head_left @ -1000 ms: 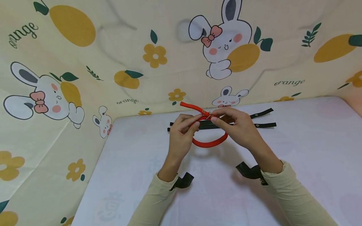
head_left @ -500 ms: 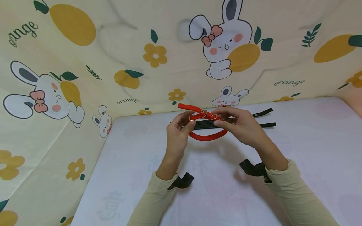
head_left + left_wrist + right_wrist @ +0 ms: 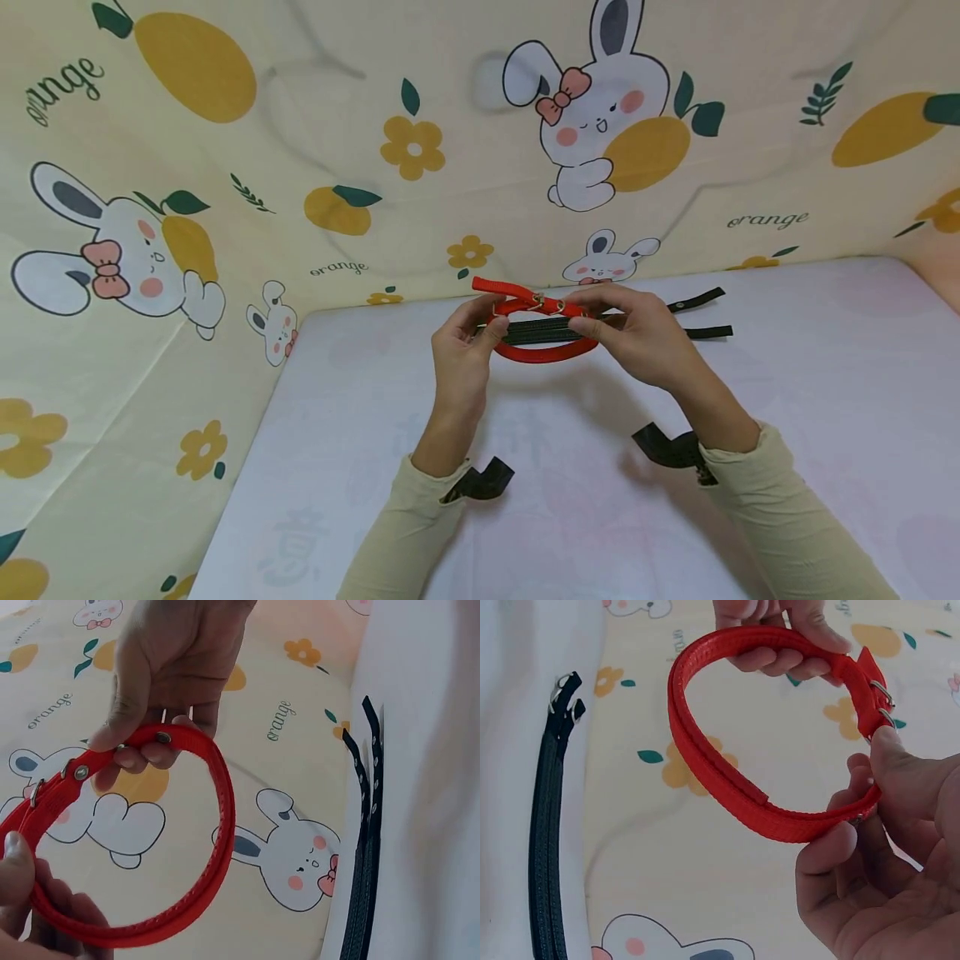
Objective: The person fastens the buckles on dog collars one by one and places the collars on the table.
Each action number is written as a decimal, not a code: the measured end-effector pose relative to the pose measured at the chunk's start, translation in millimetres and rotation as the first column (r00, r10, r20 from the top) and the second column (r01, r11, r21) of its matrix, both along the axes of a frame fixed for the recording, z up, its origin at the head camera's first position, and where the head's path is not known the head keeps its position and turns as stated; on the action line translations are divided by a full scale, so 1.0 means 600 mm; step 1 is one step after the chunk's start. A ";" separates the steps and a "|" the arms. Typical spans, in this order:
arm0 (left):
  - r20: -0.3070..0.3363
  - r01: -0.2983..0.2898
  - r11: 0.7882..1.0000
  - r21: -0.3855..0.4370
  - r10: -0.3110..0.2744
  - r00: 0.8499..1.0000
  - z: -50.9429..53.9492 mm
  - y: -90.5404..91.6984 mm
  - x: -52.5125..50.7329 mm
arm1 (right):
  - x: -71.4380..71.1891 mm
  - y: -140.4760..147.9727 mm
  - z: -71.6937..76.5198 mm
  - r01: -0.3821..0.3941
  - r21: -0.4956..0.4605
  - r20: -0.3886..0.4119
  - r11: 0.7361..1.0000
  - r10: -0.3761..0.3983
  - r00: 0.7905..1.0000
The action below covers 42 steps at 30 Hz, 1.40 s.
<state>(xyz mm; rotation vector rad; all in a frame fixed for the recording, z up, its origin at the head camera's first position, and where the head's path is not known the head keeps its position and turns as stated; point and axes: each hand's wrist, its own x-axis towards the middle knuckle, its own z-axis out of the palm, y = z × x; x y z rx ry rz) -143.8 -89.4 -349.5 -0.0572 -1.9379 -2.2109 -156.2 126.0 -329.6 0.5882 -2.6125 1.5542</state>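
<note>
A red collar (image 3: 545,354) is held in a closed loop above the table, its buckle at the top and its loose strap end pointing to the upper left. The left hand (image 3: 461,367) pinches the loop's left side between thumb and fingers. On the right side, the right hand (image 3: 641,337) pinches it near the metal rings. In the left wrist view the collar (image 3: 225,817) shows a round eyelet between the hands. The right wrist view shows the collar (image 3: 679,712) with a flat layered band, gripped by the right hand (image 3: 885,870).
Two black straps (image 3: 708,332) with metal fittings lie side by side on the white table (image 3: 360,433), behind the hands. A patterned cloth (image 3: 450,67) with rabbits and fruit rises behind the table. Black bands (image 3: 491,479) hang by both sleeves.
The left hand has moved off the buckle area to the loop's left side. The right hand has shifted slightly right, and the buckle now shows between the hands, with the loop slightly higher.
</note>
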 end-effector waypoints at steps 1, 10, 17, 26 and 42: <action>0.020 0.008 1.000 0.009 -0.008 1.000 0.000 -0.001 -0.001 | 0.000 0.001 0.000 0.003 0.011 0.003 1.000 -0.003 1.000; 0.040 0.038 0.996 -0.082 -0.035 0.999 -0.005 -0.003 -0.001 | 0.000 0.000 0.001 -0.003 0.093 -0.011 0.996 0.004 1.000; -0.147 0.086 0.956 -0.279 -0.132 0.980 -0.015 0.007 0.005 | 0.010 -0.013 0.000 -0.038 0.057 -0.099 0.998 0.043 0.994; -0.090 0.184 0.935 -0.302 -0.220 0.971 -0.020 0.014 0.004 | 0.015 -0.018 0.001 0.001 0.031 -0.147 1.000 0.004 0.989; -0.037 0.186 0.950 -0.252 -0.201 0.979 -0.015 0.024 0.008 | 0.021 -0.018 0.000 0.021 -0.078 -0.134 0.997 -0.032 0.991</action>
